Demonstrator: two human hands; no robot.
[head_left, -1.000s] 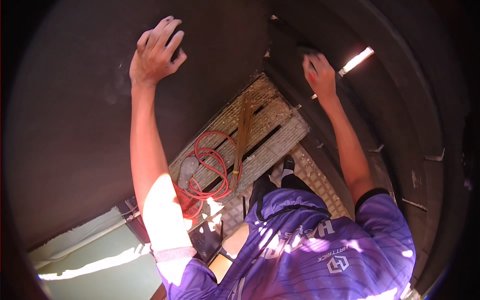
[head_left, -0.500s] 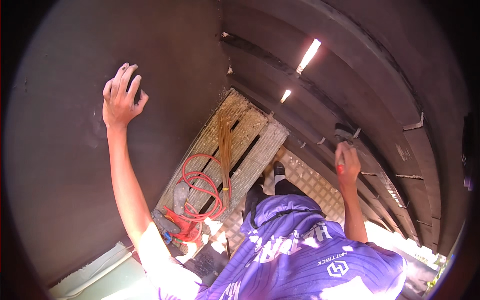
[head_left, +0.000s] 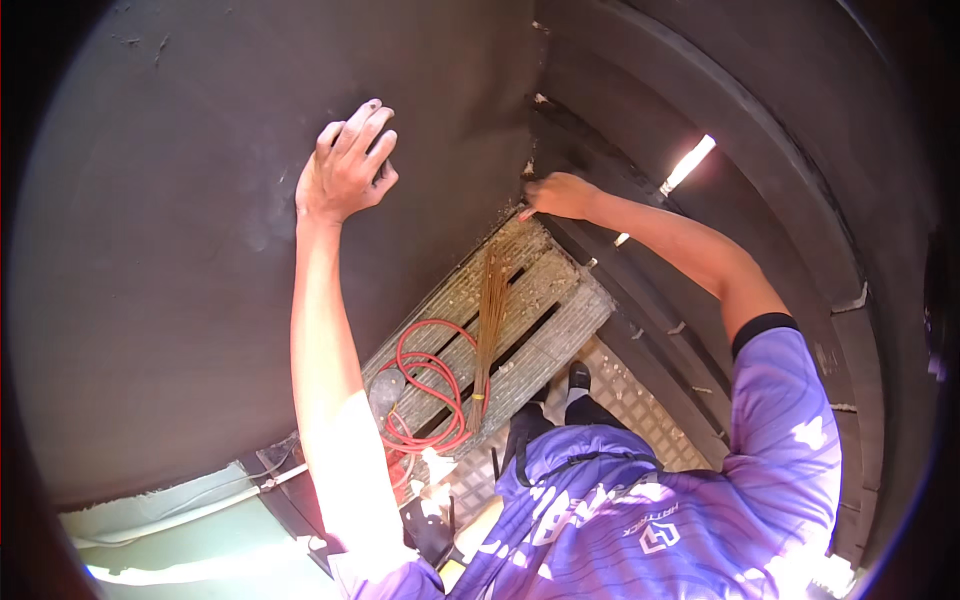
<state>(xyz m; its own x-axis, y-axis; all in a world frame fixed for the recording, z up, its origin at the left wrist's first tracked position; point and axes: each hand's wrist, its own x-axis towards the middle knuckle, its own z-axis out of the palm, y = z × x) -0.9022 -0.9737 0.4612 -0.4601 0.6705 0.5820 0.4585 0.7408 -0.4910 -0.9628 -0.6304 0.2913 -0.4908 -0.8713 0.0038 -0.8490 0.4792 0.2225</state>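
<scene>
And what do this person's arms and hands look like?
The left hand and right hand are gloveless. The short-sleeved purple fabric shirt carries white printing; its right sleeve has a black cuff. One of the left fingers has a dark-marked tip.

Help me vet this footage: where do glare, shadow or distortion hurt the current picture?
Head view: sunlight washes out the left forearm; a slit glares white. Head view: the right hand sinks into shadow at its fingertips; dark bands bow, probably fisheye; corners go black.

Near side, my purple shirt (head_left: pixel 765 400): large white lettering (head_left: pixel 546 529) across the front, broken by folds and sun patches. To its right, smaller white lettering (head_left: pixel 664 513) beside a white hexagonal emblem (head_left: pixel 659 539).
</scene>
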